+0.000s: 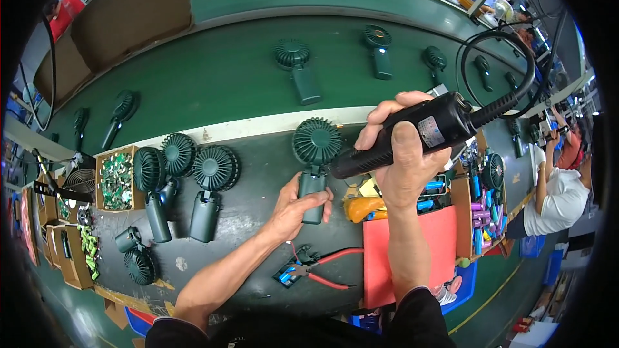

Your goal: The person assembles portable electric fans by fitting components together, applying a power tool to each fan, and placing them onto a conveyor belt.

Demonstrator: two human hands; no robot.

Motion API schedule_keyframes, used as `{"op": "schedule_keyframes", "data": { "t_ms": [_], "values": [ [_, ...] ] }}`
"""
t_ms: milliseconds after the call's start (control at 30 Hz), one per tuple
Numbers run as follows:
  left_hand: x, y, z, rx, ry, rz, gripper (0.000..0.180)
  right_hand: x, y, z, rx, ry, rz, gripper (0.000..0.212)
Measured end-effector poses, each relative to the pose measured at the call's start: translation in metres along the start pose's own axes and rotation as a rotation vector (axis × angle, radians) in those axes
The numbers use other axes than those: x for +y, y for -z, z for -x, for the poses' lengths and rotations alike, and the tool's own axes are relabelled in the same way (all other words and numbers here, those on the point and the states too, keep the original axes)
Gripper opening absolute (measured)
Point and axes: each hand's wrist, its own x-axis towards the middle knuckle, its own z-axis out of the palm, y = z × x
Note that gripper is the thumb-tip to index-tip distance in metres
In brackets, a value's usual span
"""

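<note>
My left hand (290, 211) is wrapped round the handle of a dark green handheld fan (316, 143), whose round head points away from me. In my right hand (407, 177) is a black electric screwdriver (412, 132), tilted so its narrow front end comes close to the fan's neck. Whether its bit touches the fan cannot be made out. Just below the fan lie red-handled pliers (335, 253), beside a small dark part with blue pieces (287, 276). Several more green fans, such as this one (209, 177), stand or lie left of my left hand.
A green conveyor belt (213, 80) carrying spaced-out fans runs beyond the bench. At left is a cardboard box (99, 180) of green circuit boards; at right, a box (461, 222) of blue and purple cells. A red sheet (379, 264) lies under my right forearm. The screwdriver's cable (509, 98) loops rightward.
</note>
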Motion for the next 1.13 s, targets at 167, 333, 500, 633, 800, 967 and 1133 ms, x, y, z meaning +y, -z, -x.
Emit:
{"op": "schedule_keyframes", "data": {
  "t_ms": [167,333,500,633,800,967,1133],
  "values": [
    [-0.012,0.010,-0.002,0.031,-0.015,-0.003,0.041,0.012,-0.008,0.007,0.124,-0.132,0.099,0.027],
    [-0.009,0.011,-0.003,-0.045,0.024,0.047,0.037,0.014,-0.002,0.007,-0.001,-0.023,0.099,0.036],
    [-0.008,0.009,0.000,-0.051,-0.021,0.046,0.048,0.012,-0.008,0.011,-0.028,-0.098,0.077,0.033],
    [-0.003,0.015,0.007,0.018,0.054,0.033,0.059,0.014,-0.018,0.015,-0.048,-0.101,0.142,0.033],
    [-0.005,0.006,-0.003,-0.087,0.073,0.023,0.050,0.002,-0.010,0.013,-0.022,-0.092,0.113,0.032],
    [-0.001,0.008,0.003,0.010,0.005,0.010,0.035,0.007,-0.012,0.017,-0.100,-0.220,0.244,0.034],
    [0.010,-0.001,-0.014,0.134,-0.060,-0.104,0.029,-0.009,0.002,0.009,-0.053,0.005,0.059,0.043]
  ]
}}
